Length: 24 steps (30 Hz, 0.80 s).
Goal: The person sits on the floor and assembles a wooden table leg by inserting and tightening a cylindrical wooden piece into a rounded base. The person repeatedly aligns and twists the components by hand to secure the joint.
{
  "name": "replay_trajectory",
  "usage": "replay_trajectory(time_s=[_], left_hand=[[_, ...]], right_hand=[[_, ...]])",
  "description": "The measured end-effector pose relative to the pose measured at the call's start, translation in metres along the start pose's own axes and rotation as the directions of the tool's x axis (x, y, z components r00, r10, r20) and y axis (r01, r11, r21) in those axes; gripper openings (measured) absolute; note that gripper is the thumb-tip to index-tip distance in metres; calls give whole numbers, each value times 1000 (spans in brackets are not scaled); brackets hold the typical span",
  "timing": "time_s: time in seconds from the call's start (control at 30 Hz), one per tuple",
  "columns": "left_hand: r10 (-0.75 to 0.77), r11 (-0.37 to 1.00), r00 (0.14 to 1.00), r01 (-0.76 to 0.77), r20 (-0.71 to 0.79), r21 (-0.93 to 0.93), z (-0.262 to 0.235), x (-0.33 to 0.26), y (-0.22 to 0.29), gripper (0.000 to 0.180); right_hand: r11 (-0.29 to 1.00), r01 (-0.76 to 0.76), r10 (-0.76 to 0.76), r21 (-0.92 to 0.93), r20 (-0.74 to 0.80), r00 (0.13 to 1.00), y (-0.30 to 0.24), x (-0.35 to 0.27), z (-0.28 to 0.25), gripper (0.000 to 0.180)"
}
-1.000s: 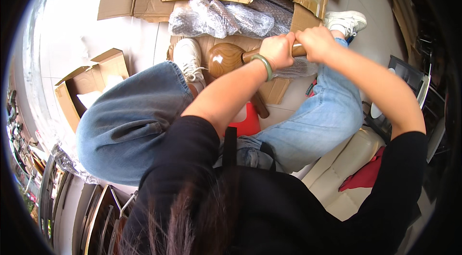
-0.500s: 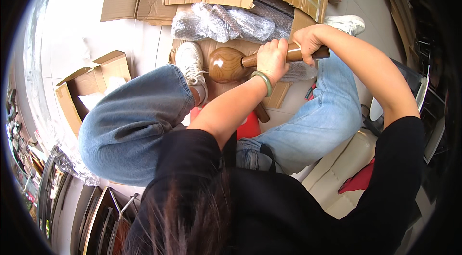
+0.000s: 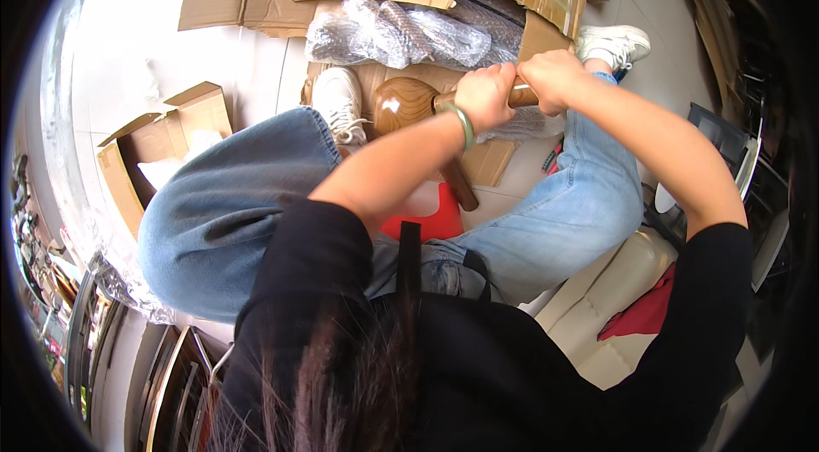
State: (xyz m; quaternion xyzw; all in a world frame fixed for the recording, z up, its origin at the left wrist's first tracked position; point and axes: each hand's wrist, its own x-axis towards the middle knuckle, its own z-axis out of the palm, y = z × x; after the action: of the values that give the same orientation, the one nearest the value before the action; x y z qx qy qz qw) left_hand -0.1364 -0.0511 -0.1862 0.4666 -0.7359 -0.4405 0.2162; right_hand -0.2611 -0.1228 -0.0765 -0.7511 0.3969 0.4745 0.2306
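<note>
Near upper centre, your left hand (image 3: 486,99) and right hand (image 3: 553,81) clasp the rod (image 3: 523,96) side by side, bulb (image 3: 403,106) leftward, probably for firmer leverage.

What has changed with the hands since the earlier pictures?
The right hand has turned out of the bent-wrist grip seen half a second ago, again hiding the right end of the stick. The left hand stays on it, the ball at its left end.
</note>
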Motion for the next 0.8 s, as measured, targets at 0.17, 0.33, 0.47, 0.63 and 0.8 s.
replay_trajectory(time_s=[0.17,0.33,0.47,0.63,0.8], left_hand=[[-28,998,987,37,-161,55,8,-7,6,40],[50,989,948,-4,316,-145,-6,30,-25,51],[128,936,828,81,546,-342,-16,44,-35,53],[-21,996,989,34,148,-85,-8,7,-12,51],[-50,995,977,66,-207,72,11,-15,5,41]], right_hand=[[979,-69,-7,194,364,931,7,15,-35,46],[959,-39,-110,-280,-497,861,1,-7,31,37],[915,-96,-230,-391,-703,673,9,-13,55,32],[997,72,-73,-27,-20,997,20,4,1,44],[889,-203,-60,411,542,838,26,23,-35,48]])
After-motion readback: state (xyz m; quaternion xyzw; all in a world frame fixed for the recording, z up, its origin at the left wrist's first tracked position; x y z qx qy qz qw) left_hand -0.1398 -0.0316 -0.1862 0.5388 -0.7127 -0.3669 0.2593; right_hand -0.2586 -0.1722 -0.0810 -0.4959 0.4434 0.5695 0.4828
